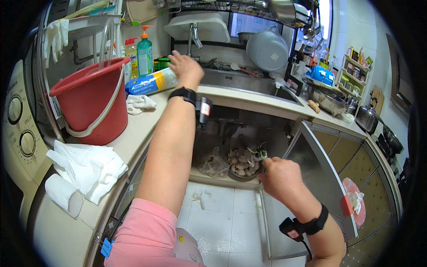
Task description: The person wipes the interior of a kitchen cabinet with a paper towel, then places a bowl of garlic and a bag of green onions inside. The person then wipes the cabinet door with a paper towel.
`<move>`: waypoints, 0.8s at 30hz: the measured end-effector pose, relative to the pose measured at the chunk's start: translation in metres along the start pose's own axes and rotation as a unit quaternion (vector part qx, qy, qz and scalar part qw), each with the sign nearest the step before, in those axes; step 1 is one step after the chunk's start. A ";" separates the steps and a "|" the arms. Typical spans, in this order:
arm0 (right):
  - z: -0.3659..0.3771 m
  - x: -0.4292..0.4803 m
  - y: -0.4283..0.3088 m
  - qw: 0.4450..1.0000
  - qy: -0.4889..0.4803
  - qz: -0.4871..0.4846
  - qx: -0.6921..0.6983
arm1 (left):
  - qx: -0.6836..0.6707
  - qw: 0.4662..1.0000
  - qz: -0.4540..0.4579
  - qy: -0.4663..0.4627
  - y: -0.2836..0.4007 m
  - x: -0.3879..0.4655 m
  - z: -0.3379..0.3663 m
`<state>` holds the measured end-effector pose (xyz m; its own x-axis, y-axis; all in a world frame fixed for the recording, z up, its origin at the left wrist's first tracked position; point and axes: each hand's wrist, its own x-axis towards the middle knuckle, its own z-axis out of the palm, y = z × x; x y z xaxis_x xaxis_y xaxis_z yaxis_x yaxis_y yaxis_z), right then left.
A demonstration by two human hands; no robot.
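Note:
My left hand (187, 69), fingers spread, is over the counter by the sink edge, just right of a kitchen wipes pack (151, 81). Whether it touches the pack is hard to tell. My right hand (282, 177) is low at the mouth of the lower cabinet, its fingers curled on a sprouting bulb or green stalk (260, 153), as far as I can see; its fingertips are partly hidden. Beside it a bowl of garlic-like bulbs (242, 163) rests on the cabinet floor, and left of that lies a clear plastic bag (214, 165).
The cabinet door (320, 160) stands open at the right. A red bucket (96, 100), white cloth (90, 167) and rag (140, 103) are on the left counter. The sink (240, 83) has a faucet (195, 36) above. Scraps (201, 198) lie on the tiled floor.

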<state>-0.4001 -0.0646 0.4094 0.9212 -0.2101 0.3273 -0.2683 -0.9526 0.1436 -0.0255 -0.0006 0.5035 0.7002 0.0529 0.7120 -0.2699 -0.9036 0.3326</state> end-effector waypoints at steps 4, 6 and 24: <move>0.012 0.012 -0.002 0.999 -0.034 -0.005 0.014 | -0.041 0.987 -0.076 -0.134 -0.061 0.049 0.007; 0.018 0.016 0.002 0.998 -0.067 0.003 0.015 | -0.038 0.971 -0.062 -0.229 -0.085 0.053 0.015; 0.054 0.022 0.004 0.989 -0.115 -0.001 0.093 | 0.051 0.972 0.013 -0.228 -0.106 0.048 -0.007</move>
<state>-0.3657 -0.0848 0.3664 0.9671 -0.2324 0.1033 -0.2298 -0.9725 -0.0371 0.0319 0.1005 0.5072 0.9206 -0.1430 0.3634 -0.2401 -0.9411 0.2381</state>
